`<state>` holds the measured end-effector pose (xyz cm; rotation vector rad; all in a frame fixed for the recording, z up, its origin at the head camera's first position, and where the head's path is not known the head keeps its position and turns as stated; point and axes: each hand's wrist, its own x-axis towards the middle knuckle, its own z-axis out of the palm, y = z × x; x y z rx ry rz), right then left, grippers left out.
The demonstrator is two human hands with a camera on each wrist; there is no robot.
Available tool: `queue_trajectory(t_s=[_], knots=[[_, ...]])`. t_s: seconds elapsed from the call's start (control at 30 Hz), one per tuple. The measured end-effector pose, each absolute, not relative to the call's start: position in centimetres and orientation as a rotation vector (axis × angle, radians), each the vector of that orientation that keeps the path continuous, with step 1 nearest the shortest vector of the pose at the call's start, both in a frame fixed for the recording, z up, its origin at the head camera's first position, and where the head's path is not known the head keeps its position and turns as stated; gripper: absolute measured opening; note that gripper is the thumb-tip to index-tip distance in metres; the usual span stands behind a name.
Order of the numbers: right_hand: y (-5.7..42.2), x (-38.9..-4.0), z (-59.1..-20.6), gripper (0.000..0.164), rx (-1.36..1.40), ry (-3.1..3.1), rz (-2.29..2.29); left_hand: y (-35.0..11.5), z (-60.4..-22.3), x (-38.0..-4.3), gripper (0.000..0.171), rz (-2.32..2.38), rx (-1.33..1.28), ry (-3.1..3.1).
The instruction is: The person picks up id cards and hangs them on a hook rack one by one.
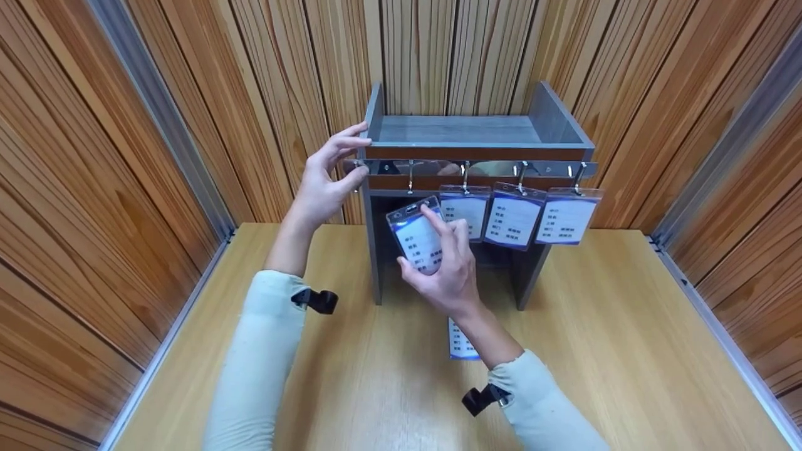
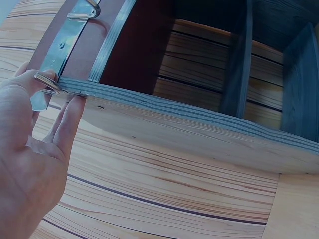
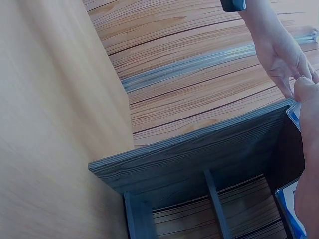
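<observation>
My right hand (image 1: 448, 266) holds a clear-sleeved ID badge (image 1: 410, 241) tilted, its slotted top just below a bare hook (image 1: 410, 177) on the metal hook rail (image 1: 438, 168). At the rail's left end, my left hand (image 1: 322, 181) grips the front corner of the grey wooden shelf (image 1: 451, 130); its thumb lies by the end hook (image 2: 47, 82) and the fingers reach along the side panel. Three badges hang from hooks to the right: one (image 1: 467, 199) partly behind my right hand, a middle one (image 1: 515, 216) and one at the right end (image 1: 569, 216).
Another badge (image 1: 462, 344) lies on the wooden table (image 1: 351, 388), partly hidden under my right forearm. Wood-slat walls (image 1: 282, 94) close in behind and on both sides. The shelf's legs stand on the table near the back wall.
</observation>
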<state>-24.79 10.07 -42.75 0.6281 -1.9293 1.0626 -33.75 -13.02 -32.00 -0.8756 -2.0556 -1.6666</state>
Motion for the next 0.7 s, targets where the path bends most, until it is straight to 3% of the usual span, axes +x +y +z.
queue_trajectory(t_s=[0.7], knots=[[8.9,-25.6,-40.6,0.089,0.581,-1.995,1.105,-13.1,-31.9,-33.5,0.037,-1.658,-0.861,-2.077]])
